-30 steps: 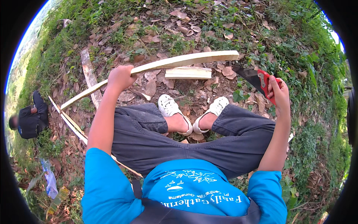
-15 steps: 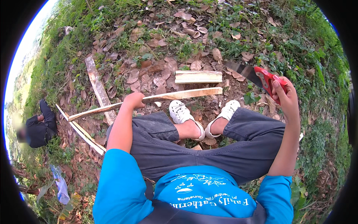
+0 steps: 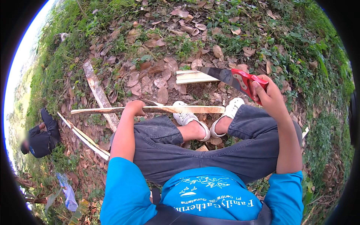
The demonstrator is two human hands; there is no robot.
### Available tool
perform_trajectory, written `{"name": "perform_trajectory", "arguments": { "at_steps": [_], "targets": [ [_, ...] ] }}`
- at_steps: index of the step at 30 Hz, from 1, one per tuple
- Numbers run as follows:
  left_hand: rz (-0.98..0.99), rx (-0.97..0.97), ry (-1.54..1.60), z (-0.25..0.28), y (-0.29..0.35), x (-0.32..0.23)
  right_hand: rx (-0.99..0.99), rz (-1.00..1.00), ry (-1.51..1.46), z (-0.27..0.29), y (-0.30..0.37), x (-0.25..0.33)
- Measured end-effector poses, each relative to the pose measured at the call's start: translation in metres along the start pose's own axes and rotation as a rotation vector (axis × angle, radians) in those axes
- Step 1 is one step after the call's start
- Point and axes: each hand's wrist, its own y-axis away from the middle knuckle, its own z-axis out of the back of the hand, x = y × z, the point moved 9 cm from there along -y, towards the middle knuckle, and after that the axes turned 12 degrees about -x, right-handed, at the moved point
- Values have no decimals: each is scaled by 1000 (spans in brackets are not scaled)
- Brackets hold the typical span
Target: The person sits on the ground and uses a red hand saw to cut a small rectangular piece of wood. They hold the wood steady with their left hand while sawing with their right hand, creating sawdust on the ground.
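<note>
My left hand (image 3: pixel 135 108) is closed around a long, thin wooden strip (image 3: pixel 198 109), which lies level across the view just above my knees and shoes. Its pale right end reaches over to my right shoe. In my right hand (image 3: pixel 265 92) is a handsaw (image 3: pixel 221 76), its red handle wrapped by my fingers and its dark blade pointing left. The blade passes over the right part of a short stack of cut wood pieces (image 3: pixel 189 77) on the ground and hides some of it. Saw and strip are apart.
A bark-edged plank (image 3: pixel 98 90) lies on the leaves beyond my left hand. Thin strips (image 3: pixel 84 135) rest left of my knee. Further left sits another person (image 3: pixel 44 135) in dark clothes, with a crumpled plastic bag (image 3: pixel 68 195) nearby. Dry leaves and weeds cover the ground.
The strip in my left hand has turned from slanting to level, its right end coming nearer to me. My right hand has moved left, bringing the saw over the short wood pieces.
</note>
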Motion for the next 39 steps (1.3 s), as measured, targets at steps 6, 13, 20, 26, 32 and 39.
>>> {"name": "perform_trajectory", "arguments": {
  "at_steps": [6, 13, 20, 26, 32, 39],
  "targets": [
    [-35, -69, 86, 1, -3, -1, -20, -54, 44, 0, 10, 15],
    [-46, 38, 197, -7, 1, -6, 5, -63, 20, 7, 13, 24],
    [-20, 56, 199, -15, 0, -1, 3, -70, 13, 9, 15, 27],
    [-19, 129, 162, -21, 1, -3, -49, 57, 32, 4, 14, 30],
    [49, 236, 130, -35, 1, 3, 62, 32, 174, -9, 17, 19],
    [-15, 178, 51, -39, -2, 7, 104, -46, 162, -15, 17, 22]
  ]
}}
